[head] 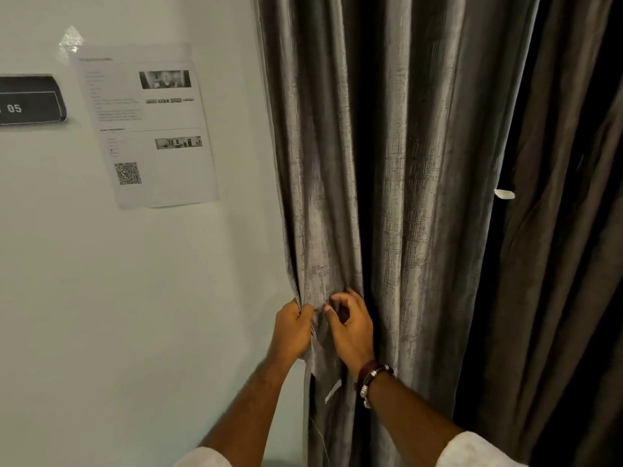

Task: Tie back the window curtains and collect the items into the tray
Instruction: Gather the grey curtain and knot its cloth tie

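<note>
Pale wall (135, 298) with taped sheet (148, 126) flanks grey curtain (387, 163); left hand (291, 332) fists its edge, right hand (350, 328) pinches a fold.

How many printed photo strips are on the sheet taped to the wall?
2 clear ones on the sheet: one upper right, one lower right. Small blurred thumbnails sit between.
</note>
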